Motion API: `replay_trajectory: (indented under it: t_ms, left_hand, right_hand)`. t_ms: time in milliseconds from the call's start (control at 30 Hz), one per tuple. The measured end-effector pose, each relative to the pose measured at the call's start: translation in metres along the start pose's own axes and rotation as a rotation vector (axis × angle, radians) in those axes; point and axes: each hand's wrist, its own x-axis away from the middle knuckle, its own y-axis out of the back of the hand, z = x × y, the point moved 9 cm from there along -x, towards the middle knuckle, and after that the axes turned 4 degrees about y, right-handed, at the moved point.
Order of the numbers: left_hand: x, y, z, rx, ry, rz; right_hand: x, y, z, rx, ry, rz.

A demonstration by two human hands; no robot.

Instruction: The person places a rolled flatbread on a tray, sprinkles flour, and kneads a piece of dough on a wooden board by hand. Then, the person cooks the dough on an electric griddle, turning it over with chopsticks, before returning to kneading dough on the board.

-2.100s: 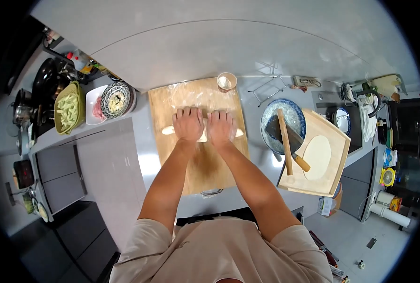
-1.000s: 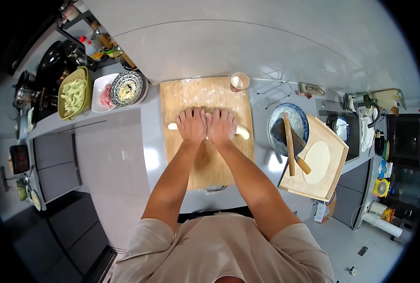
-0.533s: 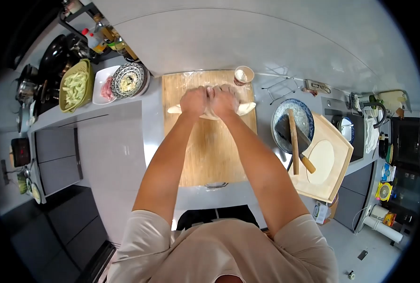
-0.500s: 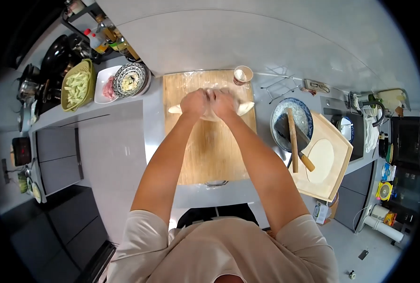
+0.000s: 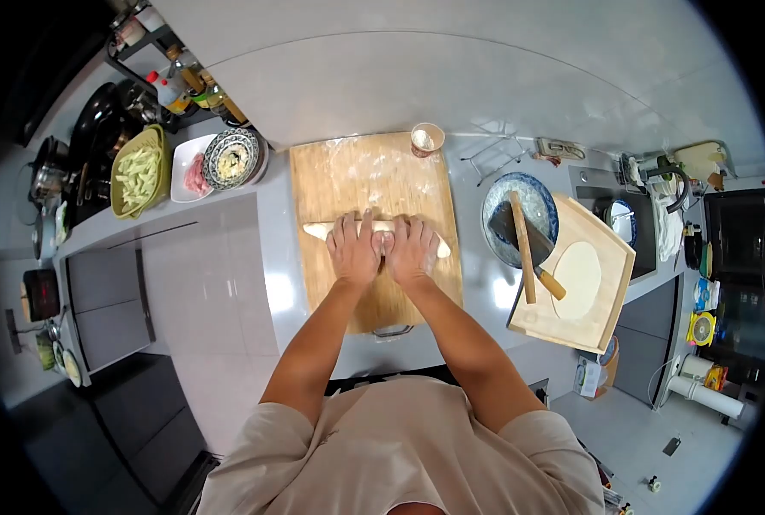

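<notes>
A pale roll of dough [image 5: 318, 230] lies crosswise on the wooden board [image 5: 370, 184], its tapered ends showing to either side of my hands. I cannot tell whether a rolling pin is inside it. My left hand [image 5: 354, 251] rests over the left half with fingers stretched forward and apart. Beside it, my right hand [image 5: 412, 251] presses on the right half in the same way, fingers spread. The two thumbs come close together in the middle. White flour is dusted on the far part of the board and on my fingers.
A cup of flour [image 5: 427, 139] stands at the board's far right corner. To the right, a cleaver [image 5: 533, 245] and a wooden stick [image 5: 522, 249] lie across a blue-rimmed bowl [image 5: 503, 193], next to a wooden tray [image 5: 537, 330] holding a flat dough sheet [image 5: 577, 279]. Left are a vegetable basket [image 5: 127, 206], a meat dish [image 5: 182, 176] and a patterned bowl [image 5: 247, 142].
Both hands and the dough roll have come from the far part of the board back toward my body. My fingers, blurred and bunched before, are now stretched out over the roll.
</notes>
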Motion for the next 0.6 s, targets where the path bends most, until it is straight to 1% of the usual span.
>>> replay_trajectory:
  t_ms: [100,133,233,333,433,533,600]
  left_hand:
    - [-0.017,0.001,-0.004,-0.004,-0.028,-0.024]
    - [-0.029,0.002,-0.005,-0.008,-0.043,-0.044]
    - [-0.058,-0.002,-0.005,-0.005,-0.056,-0.018]
    - [-0.094,-0.018,0.001,-0.062,0.025,0.034]
    - [-0.13,-0.03,0.007,-0.079,0.058,0.071]
    - [-0.147,-0.045,0.015,-0.092,0.092,0.188]
    - [-0.146,-0.058,0.028,-0.029,0.019,0.295]
  right_hand:
    - [-0.02,-0.009,-0.007,-0.012,-0.044,0.101]
    - [-0.028,-0.009,-0.008,-0.012,-0.057,0.104]
    - [-0.05,-0.012,-0.012,-0.013,-0.103,0.12]
    - [-0.076,-0.019,-0.019,-0.014,-0.156,0.145]
    - [-0.106,-0.028,-0.027,0.001,-0.206,0.148]
    - [-0.118,-0.035,-0.03,-0.038,-0.208,0.187]
    - [-0.123,-0.03,-0.033,-0.112,-0.168,0.22]
